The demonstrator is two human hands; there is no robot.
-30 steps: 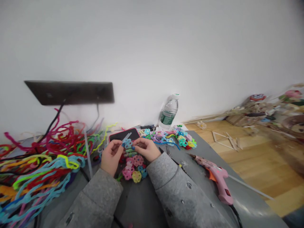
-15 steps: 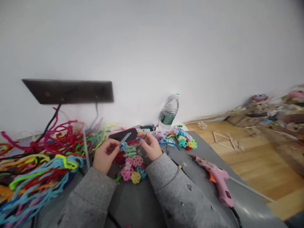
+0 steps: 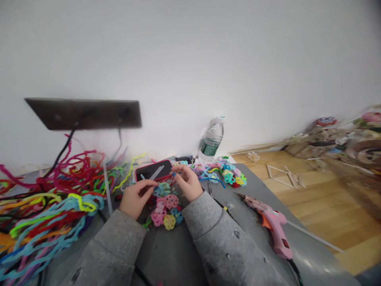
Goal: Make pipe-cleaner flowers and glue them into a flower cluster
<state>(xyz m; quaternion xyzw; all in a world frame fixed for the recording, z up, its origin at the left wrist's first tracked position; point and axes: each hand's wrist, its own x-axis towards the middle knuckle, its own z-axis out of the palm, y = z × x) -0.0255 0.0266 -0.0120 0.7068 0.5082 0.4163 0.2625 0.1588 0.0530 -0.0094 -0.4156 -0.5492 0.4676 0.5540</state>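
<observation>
My left hand (image 3: 134, 197) is closed in a pinch, forefinger pointing right, just left of a heap of small pipe-cleaner flowers (image 3: 165, 205) in pink, yellow, blue and green. My right hand (image 3: 188, 183) is pinched too, with the end of a thin blue pipe cleaner (image 3: 173, 174) at its fingertips. Another blue end shows above my left fingers. Both hands hover over the grey table (image 3: 256, 186), a short gap between them. Behind them lies a phone in a red case (image 3: 150, 169) with a clear glue stick (image 3: 156, 172) on it.
A big tangle of coloured pipe cleaners (image 3: 50, 198) fills the left of the table. More flowers (image 3: 222, 172) and a water bottle (image 3: 212, 141) stand at the back by the wall. A pink glue gun (image 3: 272, 226) lies at right. Wooden floor with clutter lies beyond.
My hands have drawn apart and the left has sunk lower. The blue looped piece held up between my fingertips a second ago is now down by the flower heap.
</observation>
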